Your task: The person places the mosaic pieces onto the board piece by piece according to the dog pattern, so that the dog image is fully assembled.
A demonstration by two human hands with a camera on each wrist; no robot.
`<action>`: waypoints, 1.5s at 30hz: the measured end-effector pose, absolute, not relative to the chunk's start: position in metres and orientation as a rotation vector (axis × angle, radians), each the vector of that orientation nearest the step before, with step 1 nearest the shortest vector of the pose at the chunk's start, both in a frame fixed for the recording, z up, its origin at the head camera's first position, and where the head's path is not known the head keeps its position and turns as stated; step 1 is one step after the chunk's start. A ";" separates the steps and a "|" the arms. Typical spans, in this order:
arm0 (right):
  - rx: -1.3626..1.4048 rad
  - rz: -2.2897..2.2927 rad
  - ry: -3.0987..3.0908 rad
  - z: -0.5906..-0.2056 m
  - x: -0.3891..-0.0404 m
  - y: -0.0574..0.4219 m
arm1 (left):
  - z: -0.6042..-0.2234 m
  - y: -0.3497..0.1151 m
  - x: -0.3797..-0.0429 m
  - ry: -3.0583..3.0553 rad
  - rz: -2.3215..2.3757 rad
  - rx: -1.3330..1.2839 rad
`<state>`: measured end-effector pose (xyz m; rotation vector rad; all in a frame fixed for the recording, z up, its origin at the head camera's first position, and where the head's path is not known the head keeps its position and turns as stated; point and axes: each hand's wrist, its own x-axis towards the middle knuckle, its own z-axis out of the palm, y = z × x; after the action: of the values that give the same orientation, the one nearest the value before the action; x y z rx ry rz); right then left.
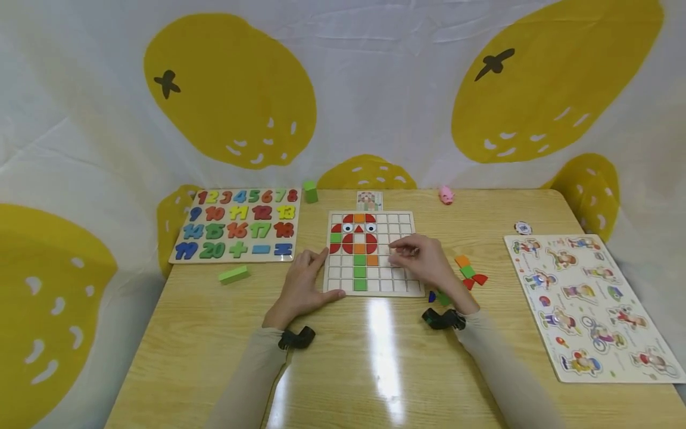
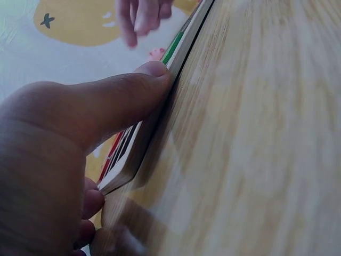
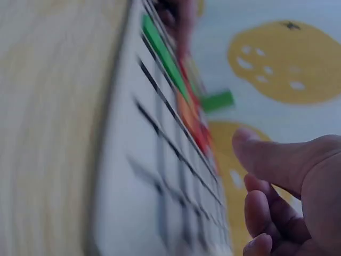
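A light wooden grid board (image 1: 398, 286) lies mid-table. Red, orange and green flat pieces sit in its squares, with two eye pieces (image 1: 371, 228) near the top. My left hand (image 1: 302, 283) holds the board's near left corner, thumb along the near edge and fingers at the left side. In the left wrist view the thumb (image 2: 122, 98) lies against the board's edge. My right hand (image 1: 423, 257) hovers over the board's right side, beside an orange square (image 1: 372, 260). In the right wrist view its thumb (image 3: 272, 160) and loosely bent fingers stand apart, with nothing visible between them.
Loose coloured pieces (image 1: 467, 271) lie right of the board, some near my right wrist. A picture card (image 1: 370, 201) touches the back. A number puzzle (image 1: 236, 225) is at left, a figure puzzle (image 1: 581, 310) at right. Green blocks (image 1: 233, 274) and a pink pig (image 1: 446, 195) stand around.
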<state>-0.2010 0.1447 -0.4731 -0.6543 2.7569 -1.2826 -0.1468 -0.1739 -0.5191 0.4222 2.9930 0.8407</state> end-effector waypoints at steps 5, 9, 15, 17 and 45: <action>-0.582 -1.051 2.898 -0.457 -0.206 0.216 | -0.518 -0.179 -0.145 3.009 0.837 0.395; -0.503 -0.849 2.892 -0.457 -0.211 0.252 | -0.517 -0.183 -0.145 3.019 0.834 0.378; -0.437 -0.790 2.821 -0.465 -0.212 0.266 | -0.519 -0.183 -0.146 3.002 0.850 0.385; -0.437 -0.824 2.837 -0.468 -0.211 0.267 | -0.519 -0.181 -0.145 2.988 0.865 0.373; -0.599 -1.333 2.669 -0.496 -0.177 0.110 | -0.518 -0.172 -0.144 2.977 0.849 0.382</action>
<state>-0.1768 0.1104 -0.4960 -0.5992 2.6686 -1.3328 -0.1436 -0.1718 -0.5184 0.3816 2.9766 0.8486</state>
